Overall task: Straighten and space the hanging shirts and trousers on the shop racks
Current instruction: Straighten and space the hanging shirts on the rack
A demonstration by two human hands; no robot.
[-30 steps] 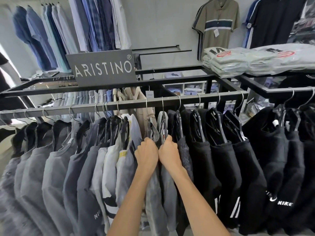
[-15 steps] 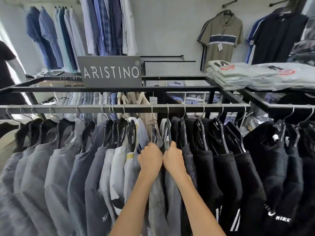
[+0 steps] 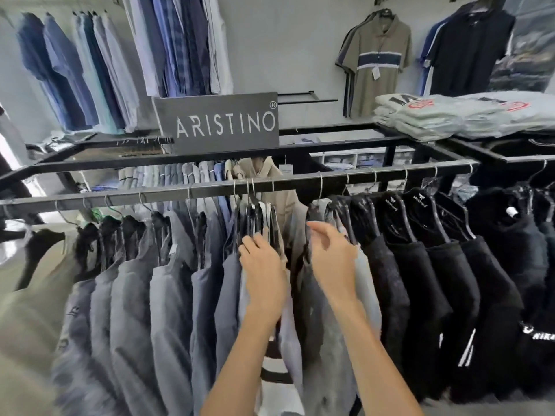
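A dark metal rail point(image 3: 99, 200) carries grey and blue shirts point(image 3: 168, 295) on the left and black shirts point(image 3: 420, 265) on the right, all on black hangers. My left hand point(image 3: 264, 271) grips the shoulder of a light shirt point(image 3: 288, 334) in a tight bunch of hangers point(image 3: 255, 214). My right hand point(image 3: 333, 259) lies with straight fingers on a grey shirt point(image 3: 327, 340) at the left end of the dark group. A narrow gap shows between my two hands, with a beige garment point(image 3: 285, 202) visible behind it.
A grey ARISTINO sign point(image 3: 219, 124) stands on the rack's top frame. Folded shirts in plastic point(image 3: 450, 115) are stacked on the shelf at right. More shirts point(image 3: 90, 70) and a polo point(image 3: 375, 61) hang on the back wall. Another rack of black garments point(image 3: 510, 223) adjoins at right.
My hands were together on the middle shirts and have moved apart, left hand leftward, right hand rightward, opening a gap between the hangers. The right hand's fingers have straightened. The camera moved closer.
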